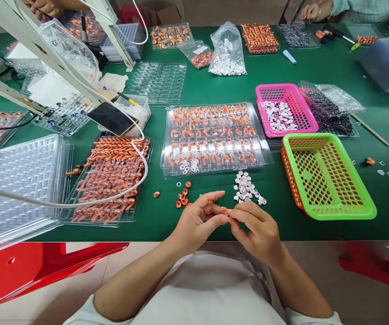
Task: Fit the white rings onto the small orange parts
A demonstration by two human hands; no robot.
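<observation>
My left hand (pixel 199 221) and my right hand (pixel 255 230) meet at the table's front edge, fingertips pinched together on a small orange part (pixel 225 211). Just beyond them lie a few orange rings (pixel 182 198) and a heap of small white rings (pixel 246 188) on the green table (pixel 275 189). Farther back sits a clear blister tray (pixel 214 137) filled with orange parts and white rings.
A tray of orange tubes (pixel 109 180) and stacked clear trays (pixel 18 180) lie left, under a white cable (pixel 79 203) and a phone (pixel 112 118). A green basket (pixel 326 176) and a pink basket (pixel 285 109) stand right. Other people's hands (pixel 311 11) work at the far edge.
</observation>
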